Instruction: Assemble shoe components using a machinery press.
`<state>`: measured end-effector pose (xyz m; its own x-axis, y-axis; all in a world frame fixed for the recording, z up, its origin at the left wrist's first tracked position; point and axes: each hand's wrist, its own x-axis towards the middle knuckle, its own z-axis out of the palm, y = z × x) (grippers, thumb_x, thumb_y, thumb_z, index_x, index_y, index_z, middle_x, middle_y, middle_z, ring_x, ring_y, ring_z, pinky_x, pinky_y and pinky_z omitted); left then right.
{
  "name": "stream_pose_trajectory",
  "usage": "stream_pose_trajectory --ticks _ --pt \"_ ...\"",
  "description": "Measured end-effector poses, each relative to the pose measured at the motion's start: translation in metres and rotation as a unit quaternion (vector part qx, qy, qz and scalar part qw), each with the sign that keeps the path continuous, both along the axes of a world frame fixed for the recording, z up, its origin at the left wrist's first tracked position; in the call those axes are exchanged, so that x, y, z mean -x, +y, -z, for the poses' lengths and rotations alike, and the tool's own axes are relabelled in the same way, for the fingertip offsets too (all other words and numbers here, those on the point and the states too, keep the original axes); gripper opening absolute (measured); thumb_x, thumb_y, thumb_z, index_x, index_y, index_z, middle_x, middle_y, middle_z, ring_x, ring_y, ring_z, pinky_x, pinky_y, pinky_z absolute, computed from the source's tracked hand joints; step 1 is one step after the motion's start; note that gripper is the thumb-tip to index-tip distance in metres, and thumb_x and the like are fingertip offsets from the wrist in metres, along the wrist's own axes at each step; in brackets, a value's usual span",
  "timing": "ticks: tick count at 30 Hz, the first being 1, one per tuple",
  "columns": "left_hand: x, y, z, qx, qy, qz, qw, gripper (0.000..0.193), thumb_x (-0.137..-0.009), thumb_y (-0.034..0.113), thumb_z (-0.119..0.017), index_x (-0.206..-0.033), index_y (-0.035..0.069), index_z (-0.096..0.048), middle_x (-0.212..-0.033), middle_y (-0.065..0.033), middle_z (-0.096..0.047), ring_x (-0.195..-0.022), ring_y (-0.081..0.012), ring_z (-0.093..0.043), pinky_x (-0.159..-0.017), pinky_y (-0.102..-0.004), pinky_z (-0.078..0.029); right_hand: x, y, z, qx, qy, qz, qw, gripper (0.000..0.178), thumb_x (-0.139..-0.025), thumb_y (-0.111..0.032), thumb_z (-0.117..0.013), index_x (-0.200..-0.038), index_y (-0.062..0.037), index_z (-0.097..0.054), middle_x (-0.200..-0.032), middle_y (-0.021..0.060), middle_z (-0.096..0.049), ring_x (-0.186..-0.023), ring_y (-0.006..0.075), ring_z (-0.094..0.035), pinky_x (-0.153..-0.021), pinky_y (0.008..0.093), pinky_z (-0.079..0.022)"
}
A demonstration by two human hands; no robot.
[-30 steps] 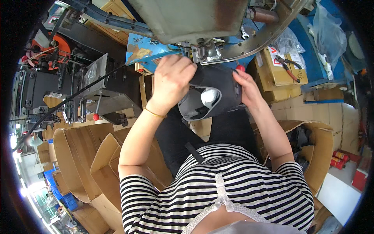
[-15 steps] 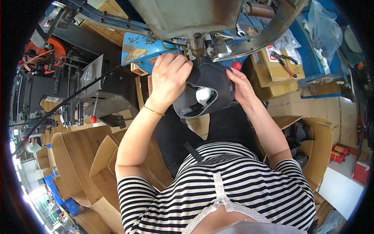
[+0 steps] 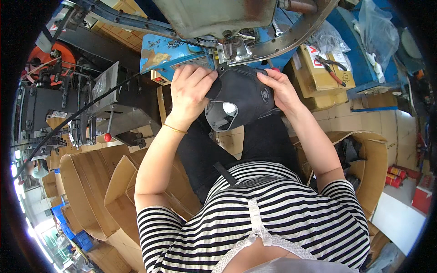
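1. Black piece [image 3: 246,88], one: curved, hollow, matte, with a rounded cut-out along its near side and something pale showing through; held above the lap. Judged light, padded and pliable, yet firm enough to keep its curve; unlikely to slip or break, though the thin lip of the cut-out probably folds under pressure.
2. Right hand [image 3: 282,92]: closed around the piece's right side, thumb on top, other fingers mostly hidden. A sound hold by appearance, the broad panel there giving the grip most support.
3. Left hand [image 3: 189,91]: fingers curled in a narrow pinch at the piece's left edge; exact fingertip contact hidden. Suited to steering a soft edge; the cut-out lip seems the poorer place to grip.
4. Metal tool head [image 3: 233,49], just beyond the piece's far edge; whether it touches the piece cannot be told.
5. Blue table [image 3: 157,54], paint worn, beyond the left hand.
6. Brown carton [image 3: 321,86], right of the right hand, bearing red-handled pliers [image 3: 334,74].
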<state>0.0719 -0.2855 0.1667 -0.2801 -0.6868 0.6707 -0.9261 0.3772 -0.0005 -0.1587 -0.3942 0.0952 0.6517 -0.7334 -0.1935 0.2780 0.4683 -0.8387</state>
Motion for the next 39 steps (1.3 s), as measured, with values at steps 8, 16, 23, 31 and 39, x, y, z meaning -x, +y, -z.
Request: stream_pose_trajectory --ticks 8,16,23,31,39 --pt "0.001 0.0 -0.002 -0.02 -0.011 -0.014 1.0 0.032 -0.057 -0.001 -0.064 -0.088 0.007 -0.065 -0.086 -0.0009 -0.06 -0.084 -0.0213 -0.057 -0.074 -0.0339 -0.044 -0.002 0.004 0.0 0.007 0.014 0.014 1.0 0.019 -0.09 -0.017 -0.069 -0.101 -0.0016 -0.069 -0.092 0.0027 -0.07 -0.08 0.0082 -0.064 -0.071 0.023 -0.052" --pt "-0.003 0.005 0.001 -0.015 0.035 -0.002 0.999 0.04 -0.053 -0.007 -0.061 -0.091 0.005 -0.066 -0.088 -0.0049 -0.062 -0.083 -0.0264 -0.056 -0.073 -0.0364 -0.043 -0.005 0.009 -0.02 0.047 0.038 0.051 0.997 0.02 -0.088 -0.017 -0.071 -0.098 0.0001 -0.069 -0.089 0.0025 -0.069 -0.075 0.0082 -0.063 -0.065 0.0223 -0.05" --pt "-0.011 0.01 0.022 -0.013 0.088 -0.011 0.996 0.048 -0.051 -0.01 -0.059 -0.096 0.004 -0.066 -0.091 -0.007 -0.063 -0.086 -0.0287 -0.057 -0.078 -0.0365 -0.044 -0.014 0.007 -0.035 0.091 0.113 0.033 0.989 0.028 -0.084 -0.02 -0.075 -0.097 0.0037 -0.067 -0.086 0.0038 -0.067 -0.073 0.0085 -0.061 -0.063 0.0228 -0.05" --pt "-0.012 0.009 0.029 -0.016 0.085 -0.023 0.996 0.036 -0.059 0.004 -0.071 -0.095 0.006 -0.066 -0.092 -0.0031 -0.065 -0.089 -0.0242 -0.059 -0.079 -0.0363 -0.044 -0.017 0.006 -0.033 0.096 0.129 0.032 0.986 0.032 -0.083 -0.022 -0.076 -0.099 0.0049 -0.066 -0.086 0.0056 -0.067 -0.072 0.01 -0.062 -0.062 0.0234 -0.051" --pt "-0.013 0.008 0.031 -0.014 0.089 -0.017 0.996 0.036 -0.058 0.004 -0.071 -0.094 0.006 -0.066 -0.092 -0.003 -0.065 -0.089 -0.0243 -0.059 -0.079 -0.0362 -0.044 -0.015 0.003 -0.03 0.105 0.117 0.021 0.987 0.032 -0.084 -0.02 -0.075 -0.099 0.0058 -0.066 -0.086 0.0057 -0.068 -0.072 0.0098 -0.062 -0.063 0.0232 -0.051"
